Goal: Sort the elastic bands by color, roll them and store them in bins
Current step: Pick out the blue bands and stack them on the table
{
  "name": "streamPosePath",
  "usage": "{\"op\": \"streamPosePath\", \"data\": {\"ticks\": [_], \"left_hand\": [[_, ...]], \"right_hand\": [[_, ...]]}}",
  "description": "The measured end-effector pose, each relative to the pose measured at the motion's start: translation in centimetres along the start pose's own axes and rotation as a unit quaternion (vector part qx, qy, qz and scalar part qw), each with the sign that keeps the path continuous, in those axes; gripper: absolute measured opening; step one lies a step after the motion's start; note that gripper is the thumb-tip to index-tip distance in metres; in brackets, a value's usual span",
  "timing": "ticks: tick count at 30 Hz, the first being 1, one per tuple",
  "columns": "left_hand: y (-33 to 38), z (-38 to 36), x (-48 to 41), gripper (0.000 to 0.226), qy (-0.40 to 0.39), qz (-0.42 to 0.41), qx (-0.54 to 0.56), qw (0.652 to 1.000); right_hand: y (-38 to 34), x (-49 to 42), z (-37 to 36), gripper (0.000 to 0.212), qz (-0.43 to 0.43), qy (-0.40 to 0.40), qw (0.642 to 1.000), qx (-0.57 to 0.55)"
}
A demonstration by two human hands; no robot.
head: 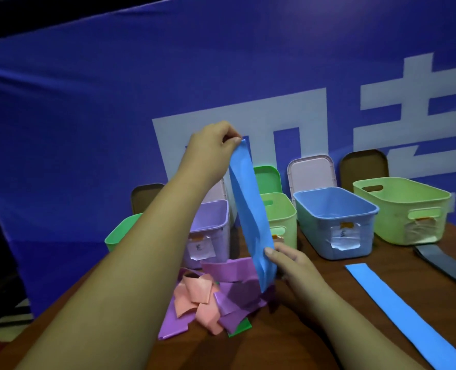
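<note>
A blue banner (87, 129) with white characters is filling the background above a brown table (336, 276). Five bins are standing in a row across the middle of the frame: a pale green bin (397, 217) at the right, a blue bin (315, 231) showing its bare floor, a yellow-green bin (283, 217), a purple bin (216, 222) and a green bin (120, 233) at the left. The last three are partly blocked by the raised arm and band, so their contents cannot be told. Lids (312, 172) are leaning behind them.

A blue band (248, 209) is hanging stretched at centre frame. The left hand (213, 148) is pinching its top end and the right hand (288, 260) is gripping its lower end, thumb on front. A second blue band (397, 313) is lying flat at lower right, a grey band (446, 271) beside it. A tangled pile of purple, pink and green bands (221, 297) is lying below centre.
</note>
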State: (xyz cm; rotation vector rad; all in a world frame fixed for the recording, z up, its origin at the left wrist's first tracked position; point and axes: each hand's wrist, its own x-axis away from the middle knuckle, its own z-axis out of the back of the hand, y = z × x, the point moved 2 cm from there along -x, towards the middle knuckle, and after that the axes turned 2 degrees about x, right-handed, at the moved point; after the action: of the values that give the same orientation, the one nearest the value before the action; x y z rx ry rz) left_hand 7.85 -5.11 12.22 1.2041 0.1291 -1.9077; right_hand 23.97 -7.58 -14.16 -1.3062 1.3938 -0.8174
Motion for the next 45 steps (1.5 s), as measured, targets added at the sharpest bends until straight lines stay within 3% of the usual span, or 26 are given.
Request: {"op": "streamPosePath", "data": {"ticks": [6, 9, 11, 13, 17, 22, 27, 32, 36, 45], "left_hand": [[-1.0, -0.1, -0.3, 0.016, 0.001, 0.03, 0.004, 1.0], [-1.5, -0.8, -0.6, 0.014, 0.002, 0.045, 0.013, 0.999], [-1.8, -1.6, -0.8, 0.013, 0.001, 0.056, 0.042, 0.998], [-1.8, -2.7, -0.7, 0.013, 0.0, 0.053, 0.035, 0.998], [-1.7, -6.5, -0.1, 0.014, -0.016, 0.058, 0.037, 0.997], [-0.7, -13.9, 2.7, 0.013, -0.047, 0.067, 0.043, 0.996], [2.5, -21.5, 7.8, 0.018, -0.057, 0.013, -0.011, 0.998], [5.2, -26.9, 11.8, 0.019, -0.116, -0.027, -0.034, 0.992], [6.2, -29.5, 13.9, 0.013, -0.157, -0.036, -0.064, 0.985], [5.1, -33.3, 16.0, 0.018, -0.243, 0.109, -0.025, 0.964]], "right_hand": [[-1.6, 1.8, -1.0, 0.025, -0.032, -0.027, 0.999, -0.013], [-2.4, 3.0, 0.0, 0.02, -0.013, -0.009, 0.998, 0.064], [-3.2, 4.3, 0.9, 0.027, -0.002, 0.009, 0.989, 0.144], [-4.0, 5.7, 2.0, 0.038, 0.006, 0.041, 0.974, 0.221], [-5.4, 8.5, 4.5, 0.037, -0.017, 0.08, 0.938, 0.338], [-8.7, 12.3, 7.6, 0.044, -0.072, 0.098, 0.857, 0.501], [-10.1, 17.2, 11.4, 0.05, -0.105, 0.168, 0.832, 0.518], [-10.0, 20.7, 13.8, 0.025, -0.176, 0.174, 0.8, 0.546], [-9.4, 22.6, 14.7, 0.032, -0.176, 0.195, 0.772, 0.579], [-9.2, 23.5, 16.1, 0.037, -0.182, 0.216, 0.777, 0.562]]}}
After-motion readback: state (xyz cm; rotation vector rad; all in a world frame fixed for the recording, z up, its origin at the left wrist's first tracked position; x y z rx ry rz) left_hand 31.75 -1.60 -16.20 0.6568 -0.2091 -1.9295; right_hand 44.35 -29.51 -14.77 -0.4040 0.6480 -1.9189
